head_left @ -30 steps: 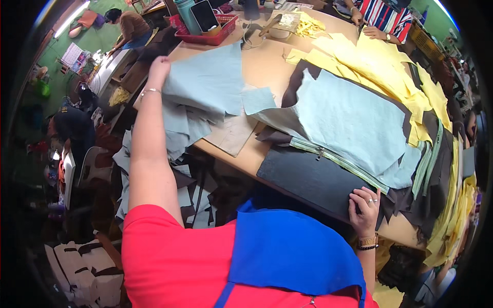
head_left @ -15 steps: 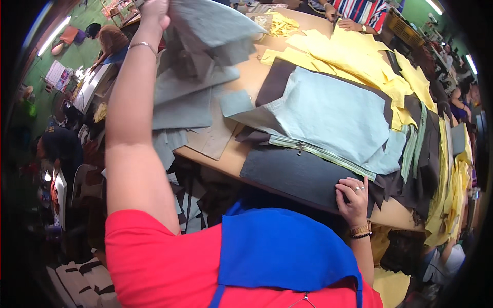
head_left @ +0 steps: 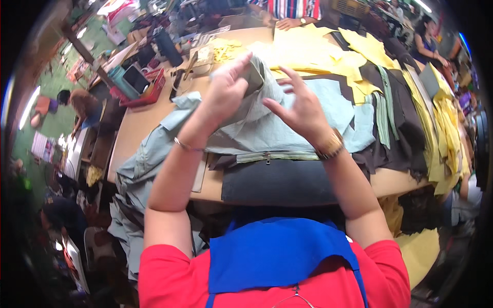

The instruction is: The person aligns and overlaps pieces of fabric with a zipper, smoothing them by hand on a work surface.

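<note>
A sheet of pale blue-grey fabric (head_left: 241, 138) lies across the table, its far left part lifted into a fold. My left hand (head_left: 226, 95) pinches that raised fold, though motion blurs the fingertips. Just to the right, my right hand (head_left: 307, 113) hovers over the fabric with thumb and fingers apart, holding nothing. Along the near side of the fabric runs a pale green zipper (head_left: 287, 156) with a metal pull. Nearer to me, a flat black panel (head_left: 277, 180) reaches the table's edge. Crumpled grey-blue cloth (head_left: 146, 161) hangs over the left table corner.
Yellow fabric pieces (head_left: 308, 54) spread over the far side, where a person in a striped shirt (head_left: 292, 7) stands. Dark cloth with more zipper strips (head_left: 385, 108) lies at the right. A red tray (head_left: 146, 92) holding containers sits at the far left.
My left hand came from the far upper left to the table's middle, and the grey cloth now drapes at the left. My right hand left the black panel and rose over the fabric.
</note>
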{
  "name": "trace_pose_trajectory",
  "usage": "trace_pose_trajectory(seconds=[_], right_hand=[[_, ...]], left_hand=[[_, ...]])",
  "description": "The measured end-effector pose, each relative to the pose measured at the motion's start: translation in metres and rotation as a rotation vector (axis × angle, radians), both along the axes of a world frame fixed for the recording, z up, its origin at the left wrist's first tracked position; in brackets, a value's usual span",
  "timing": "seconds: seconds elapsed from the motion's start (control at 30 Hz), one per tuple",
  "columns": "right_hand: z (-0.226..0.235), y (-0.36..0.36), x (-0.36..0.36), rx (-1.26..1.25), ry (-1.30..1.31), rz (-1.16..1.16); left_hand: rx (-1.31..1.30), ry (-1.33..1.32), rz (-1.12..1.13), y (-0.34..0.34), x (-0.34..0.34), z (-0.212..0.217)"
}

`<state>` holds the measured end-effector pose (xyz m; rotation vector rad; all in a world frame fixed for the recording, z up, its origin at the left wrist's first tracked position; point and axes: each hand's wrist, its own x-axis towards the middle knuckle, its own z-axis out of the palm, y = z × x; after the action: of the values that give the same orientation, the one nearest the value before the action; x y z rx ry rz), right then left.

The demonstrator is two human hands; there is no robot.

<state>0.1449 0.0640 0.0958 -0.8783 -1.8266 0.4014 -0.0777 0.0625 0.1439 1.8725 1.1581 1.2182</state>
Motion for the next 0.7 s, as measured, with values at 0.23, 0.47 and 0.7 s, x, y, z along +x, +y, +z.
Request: trace_pose_trajectory(seconds=[0.23,0.47,0.7], right_hand=[[-0.018,0.065,-0.008,-0.299,0.142,0.236],[-0.045,0.06,-0.017,-0.077,0.172,0.072],[-0.046,0.089,-0.011,-0.243,0.147,0.035]], left_hand=[[0.178,-0.122,0.079,0.001,0.025,-0.062],[0.012,-0.856,0.183,-0.002,0.048,-0.072],[0.053,-0.814,0.279,-0.014,0.024,-0.073]])
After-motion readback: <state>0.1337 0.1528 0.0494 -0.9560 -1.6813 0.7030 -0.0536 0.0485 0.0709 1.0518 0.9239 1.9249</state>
